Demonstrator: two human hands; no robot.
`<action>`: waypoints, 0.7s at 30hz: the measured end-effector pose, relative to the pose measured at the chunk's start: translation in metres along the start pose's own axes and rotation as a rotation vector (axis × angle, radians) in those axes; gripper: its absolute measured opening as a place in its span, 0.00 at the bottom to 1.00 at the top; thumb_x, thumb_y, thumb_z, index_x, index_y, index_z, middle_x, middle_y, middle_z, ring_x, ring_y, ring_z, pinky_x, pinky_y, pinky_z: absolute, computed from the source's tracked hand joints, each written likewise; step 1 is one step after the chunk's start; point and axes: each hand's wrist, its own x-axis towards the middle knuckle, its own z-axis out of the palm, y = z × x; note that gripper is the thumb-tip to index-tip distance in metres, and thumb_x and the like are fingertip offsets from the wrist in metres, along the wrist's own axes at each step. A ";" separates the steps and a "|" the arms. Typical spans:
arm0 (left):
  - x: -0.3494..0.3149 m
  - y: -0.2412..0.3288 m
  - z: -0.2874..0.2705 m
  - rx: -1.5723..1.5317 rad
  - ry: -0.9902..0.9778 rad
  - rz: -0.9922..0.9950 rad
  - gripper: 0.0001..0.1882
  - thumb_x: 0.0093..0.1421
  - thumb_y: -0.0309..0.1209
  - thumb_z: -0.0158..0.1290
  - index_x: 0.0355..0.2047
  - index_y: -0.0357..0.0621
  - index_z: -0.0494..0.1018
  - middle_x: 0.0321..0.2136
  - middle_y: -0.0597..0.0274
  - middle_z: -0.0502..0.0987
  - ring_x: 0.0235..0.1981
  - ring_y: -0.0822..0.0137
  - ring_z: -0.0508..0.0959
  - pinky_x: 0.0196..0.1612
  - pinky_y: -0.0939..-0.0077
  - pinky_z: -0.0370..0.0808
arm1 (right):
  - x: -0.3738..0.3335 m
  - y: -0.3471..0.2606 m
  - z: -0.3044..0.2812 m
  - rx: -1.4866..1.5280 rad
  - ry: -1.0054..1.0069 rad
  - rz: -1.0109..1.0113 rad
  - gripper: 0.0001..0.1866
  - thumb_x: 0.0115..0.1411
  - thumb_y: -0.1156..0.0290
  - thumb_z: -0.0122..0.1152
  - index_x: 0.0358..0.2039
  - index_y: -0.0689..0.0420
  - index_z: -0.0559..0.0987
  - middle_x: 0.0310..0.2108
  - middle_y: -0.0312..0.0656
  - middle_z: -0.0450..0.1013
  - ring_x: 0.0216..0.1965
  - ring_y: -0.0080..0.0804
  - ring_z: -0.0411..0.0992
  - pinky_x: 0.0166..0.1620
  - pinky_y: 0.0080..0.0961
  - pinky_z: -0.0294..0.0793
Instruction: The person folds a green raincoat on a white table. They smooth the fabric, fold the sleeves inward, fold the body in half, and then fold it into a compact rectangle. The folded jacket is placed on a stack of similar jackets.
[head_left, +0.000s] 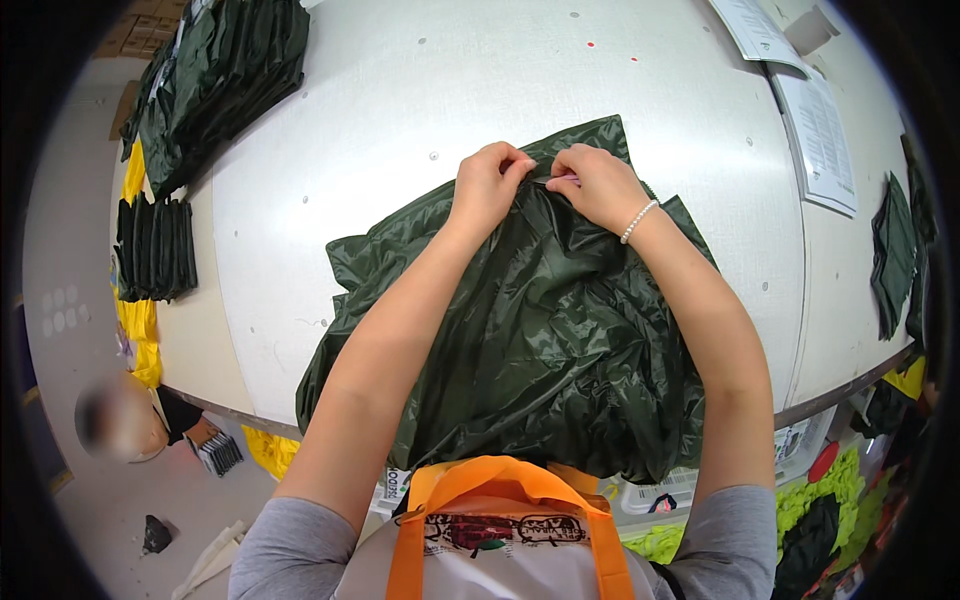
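A shiny dark green garment [540,330] lies spread and wrinkled on the pale table, its near part hanging over the front edge by my body. Near its far edge, my left hand [488,182] pinches the fabric between thumb and fingers. Close beside it on the right, my right hand [598,188] is closed around a slim pinkish thing [566,180], mostly hidden by the fingers, so its kind cannot be made out. The fabric is gathered into folds just below both hands. A beaded bracelet [640,222] circles my right wrist.
Dark green garments [225,90] are heaped at the far left, above a folded stack [155,250]. Printed sheets [815,135] lie at the far right, near more green pieces [890,260]. A person [125,420] is at the lower left. Bright yellow-green cloth [820,490] sits below the table.
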 end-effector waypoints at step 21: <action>-0.366 -0.001 -0.211 0.323 0.318 -0.302 0.14 0.54 0.37 0.58 0.22 0.39 0.72 0.25 0.56 0.73 0.29 0.55 0.75 0.31 0.67 0.71 | 0.087 -0.240 0.225 -0.246 -0.357 -0.113 0.17 0.55 0.66 0.61 0.43 0.59 0.75 0.41 0.51 0.74 0.45 0.44 0.74 0.46 0.35 0.74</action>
